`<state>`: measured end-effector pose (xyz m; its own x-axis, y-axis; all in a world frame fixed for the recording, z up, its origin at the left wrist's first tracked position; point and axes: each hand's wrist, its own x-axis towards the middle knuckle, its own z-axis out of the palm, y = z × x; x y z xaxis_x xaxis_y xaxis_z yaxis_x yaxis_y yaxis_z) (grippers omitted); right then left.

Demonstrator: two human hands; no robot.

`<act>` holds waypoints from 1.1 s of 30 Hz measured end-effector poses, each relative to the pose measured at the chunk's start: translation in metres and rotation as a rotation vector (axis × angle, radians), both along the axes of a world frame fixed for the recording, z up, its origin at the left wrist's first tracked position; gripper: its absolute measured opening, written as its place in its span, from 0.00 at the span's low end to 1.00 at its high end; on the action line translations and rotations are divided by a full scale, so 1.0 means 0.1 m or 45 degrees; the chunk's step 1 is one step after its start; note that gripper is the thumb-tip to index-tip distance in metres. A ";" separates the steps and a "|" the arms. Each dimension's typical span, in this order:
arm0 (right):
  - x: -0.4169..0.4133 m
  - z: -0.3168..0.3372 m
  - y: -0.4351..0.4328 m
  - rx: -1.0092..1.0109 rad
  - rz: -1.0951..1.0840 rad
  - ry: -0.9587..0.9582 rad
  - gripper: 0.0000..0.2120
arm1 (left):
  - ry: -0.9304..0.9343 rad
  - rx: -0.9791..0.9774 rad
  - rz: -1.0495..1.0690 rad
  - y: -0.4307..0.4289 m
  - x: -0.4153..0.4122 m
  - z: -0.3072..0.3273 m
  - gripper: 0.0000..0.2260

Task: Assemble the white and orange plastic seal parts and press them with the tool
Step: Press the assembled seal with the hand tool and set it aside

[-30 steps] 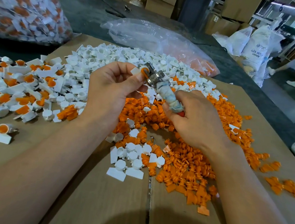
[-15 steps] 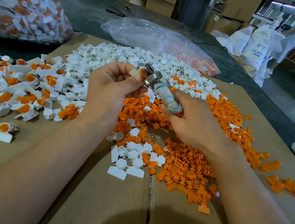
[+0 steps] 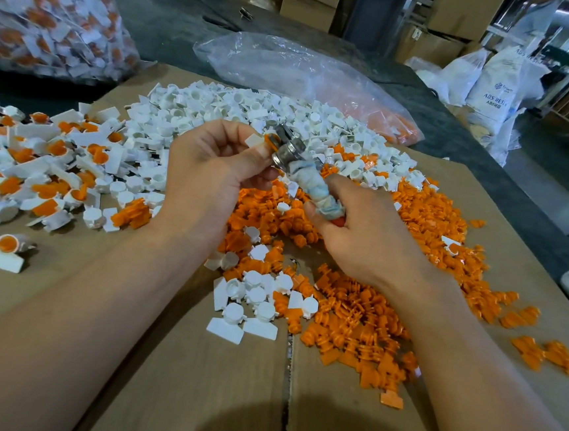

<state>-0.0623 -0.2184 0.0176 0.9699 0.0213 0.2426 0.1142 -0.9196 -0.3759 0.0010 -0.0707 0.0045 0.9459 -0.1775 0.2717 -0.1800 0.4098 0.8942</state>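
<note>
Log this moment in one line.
step: pressing | left hand: pinches seal against tool head | right hand: grips tool handle | white parts: far pile | orange parts: near pile | assembled seals: left pile

1. Left hand [image 3: 211, 174]: bare, no covering; thumbnail trimmed short.
2. Right hand [image 3: 370, 238]: bare likewise, nails short.
3. Left forearm [image 3: 77, 321] and right forearm [image 3: 476, 362]: both bare down to the lower edge of view.
</note>
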 end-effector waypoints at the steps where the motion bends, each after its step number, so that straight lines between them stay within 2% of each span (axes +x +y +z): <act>1: 0.00 0.00 0.00 0.000 0.001 -0.004 0.06 | 0.001 -0.001 0.000 0.00 0.00 0.00 0.09; 26: 0.02 -0.06 0.03 -0.074 -0.031 -0.019 0.08 | 0.098 -0.031 0.015 0.00 0.02 0.00 0.09; 33: 0.03 0.01 -0.14 0.102 -0.220 -0.094 0.13 | 0.091 0.045 -0.020 -0.02 0.00 0.01 0.07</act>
